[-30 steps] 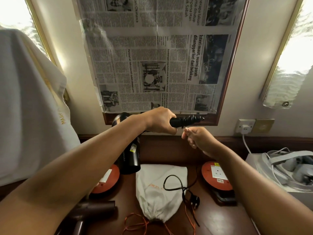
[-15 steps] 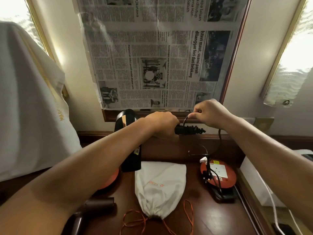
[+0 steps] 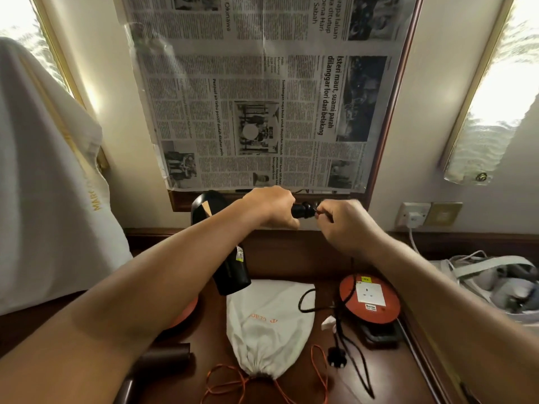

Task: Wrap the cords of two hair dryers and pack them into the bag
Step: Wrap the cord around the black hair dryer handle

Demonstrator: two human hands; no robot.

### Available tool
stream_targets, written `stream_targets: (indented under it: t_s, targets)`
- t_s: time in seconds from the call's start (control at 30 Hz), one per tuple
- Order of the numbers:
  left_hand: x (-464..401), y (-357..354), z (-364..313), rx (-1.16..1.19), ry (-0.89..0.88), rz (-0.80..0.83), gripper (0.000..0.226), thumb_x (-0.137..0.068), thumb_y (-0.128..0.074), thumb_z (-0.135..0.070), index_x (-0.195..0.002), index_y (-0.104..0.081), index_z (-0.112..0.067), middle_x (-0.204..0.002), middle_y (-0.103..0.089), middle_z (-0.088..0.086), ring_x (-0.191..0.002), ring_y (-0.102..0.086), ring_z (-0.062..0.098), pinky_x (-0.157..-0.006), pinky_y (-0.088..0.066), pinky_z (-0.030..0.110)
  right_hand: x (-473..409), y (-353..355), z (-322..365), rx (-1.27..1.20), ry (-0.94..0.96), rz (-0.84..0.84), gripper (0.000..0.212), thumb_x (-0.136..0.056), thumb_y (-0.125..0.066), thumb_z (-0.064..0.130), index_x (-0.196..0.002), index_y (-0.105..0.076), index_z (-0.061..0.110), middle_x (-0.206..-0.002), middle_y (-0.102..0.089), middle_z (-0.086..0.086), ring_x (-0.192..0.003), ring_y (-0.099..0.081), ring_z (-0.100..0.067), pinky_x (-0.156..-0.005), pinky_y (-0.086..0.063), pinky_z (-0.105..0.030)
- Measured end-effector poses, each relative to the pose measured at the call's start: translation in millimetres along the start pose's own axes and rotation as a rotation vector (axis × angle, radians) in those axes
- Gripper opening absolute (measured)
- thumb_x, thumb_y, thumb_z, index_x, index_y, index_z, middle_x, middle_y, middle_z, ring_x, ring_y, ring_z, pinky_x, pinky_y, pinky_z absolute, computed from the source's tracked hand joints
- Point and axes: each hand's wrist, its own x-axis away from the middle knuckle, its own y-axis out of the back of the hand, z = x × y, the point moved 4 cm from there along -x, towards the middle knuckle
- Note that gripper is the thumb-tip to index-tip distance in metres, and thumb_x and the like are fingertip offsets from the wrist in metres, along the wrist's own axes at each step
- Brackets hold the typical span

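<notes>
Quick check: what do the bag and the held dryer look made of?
Bag: soft off-white cloth, probably cotton, matte; it creases and gathers at the drawstring neck. Dryer: apparently hard black plastic, smooth with a slight sheen on its barrel.

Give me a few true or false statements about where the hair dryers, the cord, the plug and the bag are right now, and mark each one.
1. The left hand grips the handle of the black hair dryer. True.
2. The right hand rests flat on the table. False: it is raised, pinching the black cord near the handle's end.
3. The white drawstring bag lies on the table. True.
4. The cord's plug is in the wall socket. False: it lies on the table beside the bag.
5. The brown hair dryer is in the bag. False: it lies on the table.
</notes>
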Motion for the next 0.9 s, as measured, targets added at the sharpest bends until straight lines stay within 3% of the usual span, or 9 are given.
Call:
stream_targets:
  t_s: [0.07,0.17,0.33,0.5,0.73,0.9]
  targets:
    - [-0.6,0.8,2.0,0.038,0.015,0.002,0.032,-0.083,-0.06,-0.049,-0.093,-0.058,-0.019,-0.079,-0.059,-0.003,-0.071,-0.057,0.014,-0.056,-0.041,0.029,9.3,-11.3,1.7,-0.106,-0.057,0.017,0.017,-0.094,-0.048,0.011,-0.093,-0.065,0.008,-0.077,-0.064,-0.006,-0.061,-0.059,-0.02,-0.052,-0.047,-0.032]
    - [-0.9,2.6,2.7,0.081,0.015,-0.005,0.027,-0.083,-0.061,-0.047,-0.086,-0.054,-0.021,-0.078,-0.058,-0.003,-0.068,-0.056,0.013,-0.053,-0.039,0.028,19.4,-25.9,-0.8,-0.284,-0.127,-0.002,0.02,-0.096,-0.044,0.006,-0.103,-0.061,0.014,-0.078,-0.064,-0.005,-0.054,-0.052,-0.009,-0.046,-0.04,-0.019]
    - [1.4,6.3,3.1,0.13,0.014,-0.025,0.027,-0.082,-0.062,-0.046,-0.088,-0.054,-0.02,-0.084,-0.06,-0.001,-0.076,-0.058,0.017,-0.059,-0.043,0.029,30.3,-52.3,-7.6,-0.878,-0.342,0.065,0.019,-0.101,-0.043,0.009,-0.093,-0.06,0.008,-0.065,-0.054,-0.007,-0.04,-0.042,-0.005,-0.038,-0.032,-0.02]
    - [6.3,10.2,1.8,0.245,-0.027,-0.012,0.018,-0.079,-0.066,-0.037,-0.08,-0.057,-0.021,-0.075,-0.062,0.0,-0.069,-0.06,0.017,-0.058,-0.046,0.03,32.4,-67.8,-15.7,-1.139,-0.412,0.179,0.029,-0.1,-0.048,0.026,-0.084,-0.061,0.006,-0.059,-0.051,-0.008,-0.042,-0.039,-0.015,-0.042,-0.031,-0.024]
    - [18.0,18.8,1.5,0.36,-0.076,0.008,0.014,-0.078,-0.068,-0.026,-0.076,-0.056,-0.018,-0.069,-0.059,-0.001,-0.059,-0.054,0.012,-0.055,-0.045,0.025,24.2,-80.9,-21.8,-1.145,-0.484,0.369,0.042,-0.093,-0.051,0.046,-0.071,-0.059,0.011,-0.057,-0.046,-0.003,-0.05,-0.043,-0.014,-0.058,-0.039,-0.032]
    - [23.9,19.8,0.2,0.318,-0.109,0.028,0.014,-0.076,-0.067,-0.029,-0.075,-0.056,-0.021,-0.074,-0.062,0.002,-0.063,-0.056,0.014,-0.06,-0.047,0.029,13.2,-74.0,-30.8,-1.132,-0.453,0.342,0.033,-0.101,-0.044,0.027,-0.085,-0.062,0.004,-0.063,-0.042,-0.002,-0.054,-0.035,-0.013,-0.055,-0.033,-0.026]
